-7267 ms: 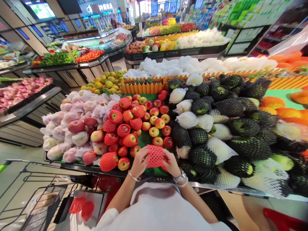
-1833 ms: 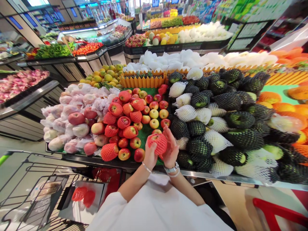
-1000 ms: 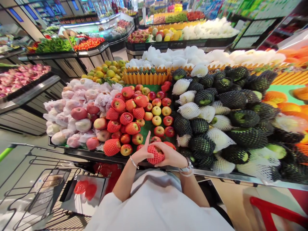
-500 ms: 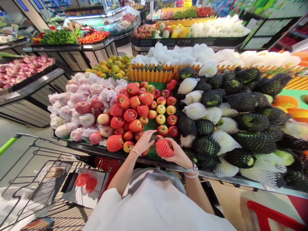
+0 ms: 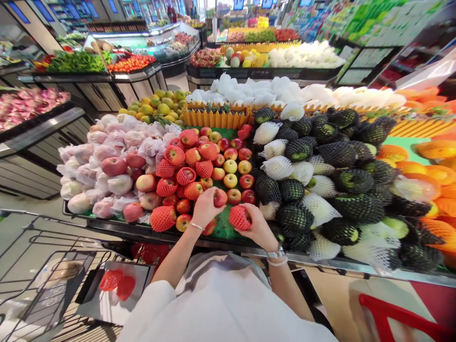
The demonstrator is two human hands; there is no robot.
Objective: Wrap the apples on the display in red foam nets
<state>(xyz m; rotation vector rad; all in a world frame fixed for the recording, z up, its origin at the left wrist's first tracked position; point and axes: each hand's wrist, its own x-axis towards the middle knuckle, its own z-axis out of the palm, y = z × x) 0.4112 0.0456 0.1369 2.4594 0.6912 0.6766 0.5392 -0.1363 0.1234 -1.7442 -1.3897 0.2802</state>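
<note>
In my left hand is a bare red apple, gripped by the fingers above the display. My right hand is closed round an apple in a red foam net, just right of the left hand. Between and below the hands shows the green liner of the stand. Bare apples lie in rows beyond my hands. To the left are several apples in red foam nets, piled over bare ones.
Wrapped pale fruit is heaped on the left, and dark netted fruit on the right. A wire cart stands at lower left, with red foam nets on a grey surface. A red bar shows at lower right.
My left hand has taken hold of a bare apple and moved up and left with it, away from my right hand. My right hand keeps the netted apple. The view has shifted slightly.
</note>
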